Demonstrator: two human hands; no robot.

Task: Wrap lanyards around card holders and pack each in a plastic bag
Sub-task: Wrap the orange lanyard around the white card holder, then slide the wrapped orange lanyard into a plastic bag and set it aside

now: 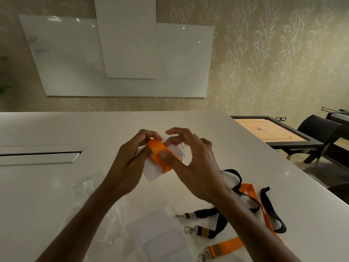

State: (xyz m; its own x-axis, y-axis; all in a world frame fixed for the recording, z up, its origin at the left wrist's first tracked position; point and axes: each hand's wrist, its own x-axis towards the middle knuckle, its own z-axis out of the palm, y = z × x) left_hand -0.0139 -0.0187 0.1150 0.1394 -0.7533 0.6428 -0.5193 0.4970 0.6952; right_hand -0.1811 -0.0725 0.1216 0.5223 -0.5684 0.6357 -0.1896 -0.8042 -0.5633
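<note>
From the head camera, both hands were up above the white table (56, 186). The left hand (128, 163) held the white card holder (153, 172) by its edge. An orange lanyard (157, 150) was wound around the holder. The right hand (190, 165) pressed the strap down with its thumb, its other fingers curled loosely above.

The strap looked soft and floppy, so it would likely slip loose if let go. The holder looked light and a bit stiff, best held at its edges. More lanyards (213, 220), spare holders (158, 229) and clear plastic bags (85, 188) lay on the table nearby.
</note>
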